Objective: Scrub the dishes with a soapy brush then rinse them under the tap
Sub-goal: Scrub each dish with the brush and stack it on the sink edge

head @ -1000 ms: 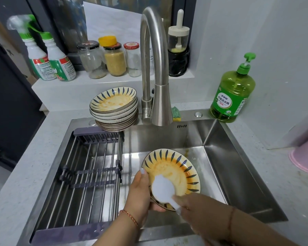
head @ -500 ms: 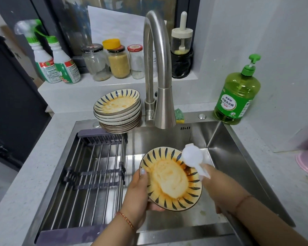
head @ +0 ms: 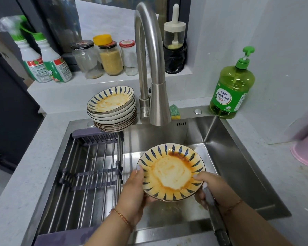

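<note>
A blue-striped dish [head: 171,172] smeared with orange sauce hangs over the steel sink [head: 238,166]. My left hand [head: 133,190] grips its left rim, thumb on top. On the right rim my right hand [head: 215,189] touches the dish with its fingers while it grips the brush by its grey handle [head: 212,208]; the handle points back toward me and the brush head is hidden. A stack of several dirty dishes [head: 112,109] stands at the sink's back left corner. Above the basin arches the tap [head: 153,71]; no water runs from it.
A grey drying rack [head: 89,174] fills the sink's left half. A green soap pump bottle [head: 231,89] stands at the back right, a sponge [head: 174,110] behind the tap. Jars and spray bottles line the ledge. A pink container [head: 306,151] sits at the right edge.
My right hand swung the brush from the dish's centre to its far right rim, then down to the near right rim. The brush head went out of sight. The dish tilted flatter.
</note>
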{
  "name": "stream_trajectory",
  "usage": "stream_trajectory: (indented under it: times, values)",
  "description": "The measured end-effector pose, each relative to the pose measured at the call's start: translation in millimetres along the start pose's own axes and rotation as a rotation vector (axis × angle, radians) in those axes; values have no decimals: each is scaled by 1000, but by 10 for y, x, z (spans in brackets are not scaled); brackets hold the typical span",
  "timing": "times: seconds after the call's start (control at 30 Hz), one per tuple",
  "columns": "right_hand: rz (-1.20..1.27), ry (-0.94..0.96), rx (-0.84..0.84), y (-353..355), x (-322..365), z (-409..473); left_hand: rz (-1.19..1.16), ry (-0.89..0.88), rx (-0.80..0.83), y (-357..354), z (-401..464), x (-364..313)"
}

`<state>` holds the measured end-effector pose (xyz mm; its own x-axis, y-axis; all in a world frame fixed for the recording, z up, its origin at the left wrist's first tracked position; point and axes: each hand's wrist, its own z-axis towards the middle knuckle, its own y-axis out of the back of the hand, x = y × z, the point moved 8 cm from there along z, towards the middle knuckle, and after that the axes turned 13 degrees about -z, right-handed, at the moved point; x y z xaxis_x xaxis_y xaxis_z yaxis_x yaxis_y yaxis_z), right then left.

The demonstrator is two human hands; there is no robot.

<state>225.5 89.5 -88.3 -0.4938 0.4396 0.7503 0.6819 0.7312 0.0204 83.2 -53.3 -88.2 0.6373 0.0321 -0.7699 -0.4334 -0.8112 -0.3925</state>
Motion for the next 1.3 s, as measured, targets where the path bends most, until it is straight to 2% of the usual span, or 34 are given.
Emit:
stream_trajectory:
  times: [0.07, 0.1, 0.13, 0.23, 0.3, 0.37, 0.43, 0.57, 0.63, 0.73, 0.77, 0.93, 1.03, 1.1, 1.23, 1.3]
  values:
    - [-1, -8, -63, 20, -12, 14, 438, -285, -139, 120, -32, -219]
    - [-4, -6, -93, 20, -9, 13, 640, -458, -148, 102, -115, -351]
    - [2, -4, -116, 15, -25, 21, 772, -577, -76, 17, -199, -412]
    - [23, -1, -128, -82, -57, 8, 960, -633, 327, -321, -349, -213]
    - [26, -9, -94, -195, -78, -20, 1162, -694, 498, -468, -386, -12]
    - [24, -19, -50, -309, -100, -56, 1384, -799, 507, -511, -369, 86]
    - [5, -12, -22, -400, -103, -89, 1463, -837, 473, -515, -335, 115]
    - [-18, 23, -20, -459, -26, -128, 1440, -936, 399, -442, -270, 27]
    - [-70, 33, -22, -418, 30, -115, 1323, -823, 310, -320, -190, -67]
    - [-160, 82, -53, -248, 90, -76, 1061, -573, 21, -86, -107, -271]
    - [-192, 112, -62, -201, 119, -85, 997, -526, -21, -40, -92, -295]
    - [-418, 262, -29, -297, 315, -231, 796, -456, -28, 11, -37, -350]
    - [-674, 413, -73, -481, 501, -409, 724, -430, -17, -2, -7, -327]
    - [-879, 493, -22, -717, 531, -576, 644, -411, -5, -7, 1, -308]
    - [-1020, 587, -29, -849, 533, -690, 501, -351, 26, -10, -12, -239]
    - [-947, 531, -93, -602, 587, -517, 520, -368, -4, 36, -20, -256]
